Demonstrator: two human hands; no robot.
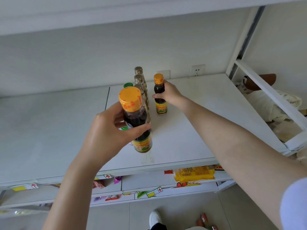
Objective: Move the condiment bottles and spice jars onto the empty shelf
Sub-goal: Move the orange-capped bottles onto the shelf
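Note:
My left hand [108, 135] grips a dark sauce bottle [136, 120] with an orange cap, held just above the white shelf [191, 123] near its front. Farther back, my right hand [169, 95] is wrapped around a second orange-capped dark bottle [159, 95] that stands upright on the shelf. Between them a row of three spice jars [140, 83] with brownish lids runs toward the wall. Two green caps [128, 85] peek out behind my left bottle; their bottles are mostly hidden.
A wall with sockets [197, 70] backs the shelf. A white metal frame [259, 90] rises at the right. Lower shelves hold snack packets, including a yellow bag [194, 175]. My white shoe [155, 218] and the tiled floor show below.

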